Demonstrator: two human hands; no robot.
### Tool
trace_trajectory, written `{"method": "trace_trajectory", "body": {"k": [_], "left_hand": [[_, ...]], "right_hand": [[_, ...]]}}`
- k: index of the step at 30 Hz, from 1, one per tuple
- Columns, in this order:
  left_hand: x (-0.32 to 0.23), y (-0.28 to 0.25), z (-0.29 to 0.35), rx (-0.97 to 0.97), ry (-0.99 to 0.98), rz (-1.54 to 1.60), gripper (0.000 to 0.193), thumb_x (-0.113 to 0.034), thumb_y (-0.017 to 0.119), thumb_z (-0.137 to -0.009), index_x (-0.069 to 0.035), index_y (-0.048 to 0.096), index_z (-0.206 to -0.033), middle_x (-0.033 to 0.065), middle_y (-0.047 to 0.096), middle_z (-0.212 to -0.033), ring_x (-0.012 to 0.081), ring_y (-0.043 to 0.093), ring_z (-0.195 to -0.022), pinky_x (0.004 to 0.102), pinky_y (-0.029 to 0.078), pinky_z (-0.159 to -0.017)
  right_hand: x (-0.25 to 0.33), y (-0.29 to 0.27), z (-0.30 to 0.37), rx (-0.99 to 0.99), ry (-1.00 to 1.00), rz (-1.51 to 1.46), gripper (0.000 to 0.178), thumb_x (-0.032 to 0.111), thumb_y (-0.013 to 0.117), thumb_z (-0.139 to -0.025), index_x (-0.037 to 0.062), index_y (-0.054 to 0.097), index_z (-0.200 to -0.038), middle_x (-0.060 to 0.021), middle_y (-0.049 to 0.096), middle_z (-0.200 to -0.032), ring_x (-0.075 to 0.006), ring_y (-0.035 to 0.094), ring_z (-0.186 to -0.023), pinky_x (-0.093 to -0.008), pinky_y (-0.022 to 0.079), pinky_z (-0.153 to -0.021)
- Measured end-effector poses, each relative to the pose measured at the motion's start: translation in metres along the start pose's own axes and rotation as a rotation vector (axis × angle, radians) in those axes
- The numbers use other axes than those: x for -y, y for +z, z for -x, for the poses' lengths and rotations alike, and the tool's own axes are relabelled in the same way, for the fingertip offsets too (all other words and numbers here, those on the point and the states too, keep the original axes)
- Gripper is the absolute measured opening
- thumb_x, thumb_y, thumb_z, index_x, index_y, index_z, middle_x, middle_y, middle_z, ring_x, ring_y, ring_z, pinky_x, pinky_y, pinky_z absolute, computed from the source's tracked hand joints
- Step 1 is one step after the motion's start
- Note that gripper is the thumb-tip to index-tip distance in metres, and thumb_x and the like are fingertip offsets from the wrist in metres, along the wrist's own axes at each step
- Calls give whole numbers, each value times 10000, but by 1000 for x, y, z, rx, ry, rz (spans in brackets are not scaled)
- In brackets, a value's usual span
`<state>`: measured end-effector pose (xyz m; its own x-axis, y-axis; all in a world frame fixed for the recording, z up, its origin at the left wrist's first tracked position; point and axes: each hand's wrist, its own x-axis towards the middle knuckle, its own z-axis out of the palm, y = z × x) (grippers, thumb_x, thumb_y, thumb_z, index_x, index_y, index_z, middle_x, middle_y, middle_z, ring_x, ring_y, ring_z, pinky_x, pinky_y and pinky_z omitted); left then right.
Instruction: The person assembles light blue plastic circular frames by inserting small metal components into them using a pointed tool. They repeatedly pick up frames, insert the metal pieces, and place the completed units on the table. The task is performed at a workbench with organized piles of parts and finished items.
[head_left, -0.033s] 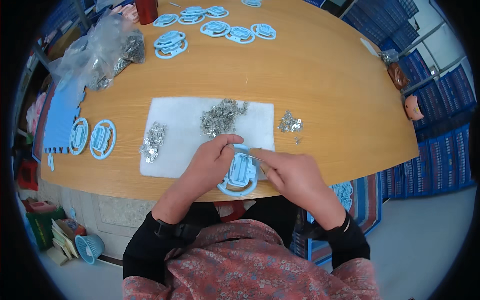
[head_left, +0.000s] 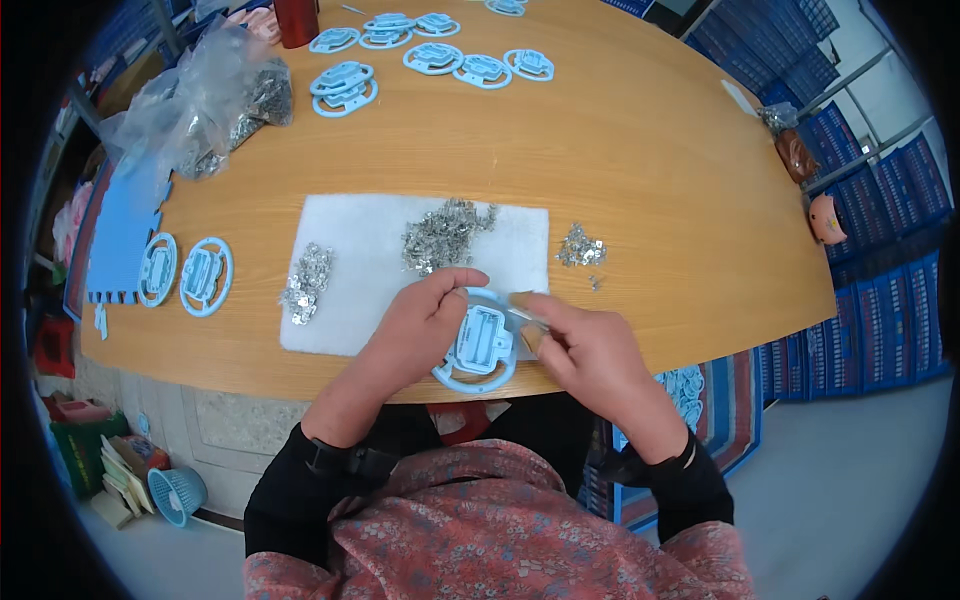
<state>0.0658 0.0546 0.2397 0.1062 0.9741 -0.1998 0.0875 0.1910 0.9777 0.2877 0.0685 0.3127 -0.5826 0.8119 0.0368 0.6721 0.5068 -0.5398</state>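
My left hand (head_left: 427,315) is closed on the upper left rim of a light-blue plastic steering-wheel-shaped part (head_left: 483,345), its thumb and fingers at the ring. The part is tilted over the front edge of the table, its rectangular recess facing me. Just right of the ring, my right hand (head_left: 590,350) pinches a slim, shiny metal tool (head_left: 527,317); its exact kind is unclear. The tool's tip lies close to the part's right rim. Beyond both hands, a heap of small metal pieces (head_left: 445,237) rests on a white cloth (head_left: 365,225).
More metal pieces lie in a pile (head_left: 308,285) on the cloth's left and a small pile (head_left: 580,245) on the wood. Two blue wheel parts (head_left: 205,278) sit left, several more (head_left: 433,58) at the back. A plastic bag (head_left: 205,110) of metal pieces stands back left.
My right hand has drawn slightly right and down, taking the metal tool away from the recess toward the rim. The left hand keeps its grip on the blue part.
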Motion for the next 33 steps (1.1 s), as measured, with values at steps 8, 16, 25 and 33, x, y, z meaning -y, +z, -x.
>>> {"method": "trace_trajectory", "body": {"k": [8, 16, 25, 33], "left_hand": [[-16, 8, 19, 93, -10, 373, 323, -111, 476, -1045, -17, 583, -1334, 46, 675, -1118, 72, 632, -971, 246, 540, -840], [-37, -2, 25, 193, 301, -335, 344, -70, 499, -990, -11, 588, -1316, 79, 685, -1114, 128, 655, -993, 306, 532, -880], [-9, 2, 23, 230, 43, 597, 376, -233, 442, -1093, -31, 508, -1403, 113, 658, -1011, 213, 643, -782, 331, 531, -697], [-21, 10, 29, 158, -8, 572, 495, -407, 423, -1114, -19, 513, -1409, 74, 651, -986, 163, 633, -791, 295, 526, -727]], "right_hand": [[-26, 57, 9, -114, 299, -1143, 211, 152, 562, -1064, 3, 586, -1212, 12, 641, -968, -38, 571, -827, -226, 478, -728], [-20, 31, 11, 1, 303, -985, 209, 149, 568, -1059, 2, 593, -1206, 5, 643, -991, -22, 579, -862, -215, 487, -771], [-7, 44, 16, -230, 24, -632, 345, 76, 571, -1014, 10, 592, -1352, -101, 759, -1000, -86, 698, -892, -287, 553, -762], [12, 51, 8, -241, -171, -291, 459, 84, 669, -877, 82, 639, -1335, -87, 684, -710, -292, 689, -635, -382, 542, -591]]}}
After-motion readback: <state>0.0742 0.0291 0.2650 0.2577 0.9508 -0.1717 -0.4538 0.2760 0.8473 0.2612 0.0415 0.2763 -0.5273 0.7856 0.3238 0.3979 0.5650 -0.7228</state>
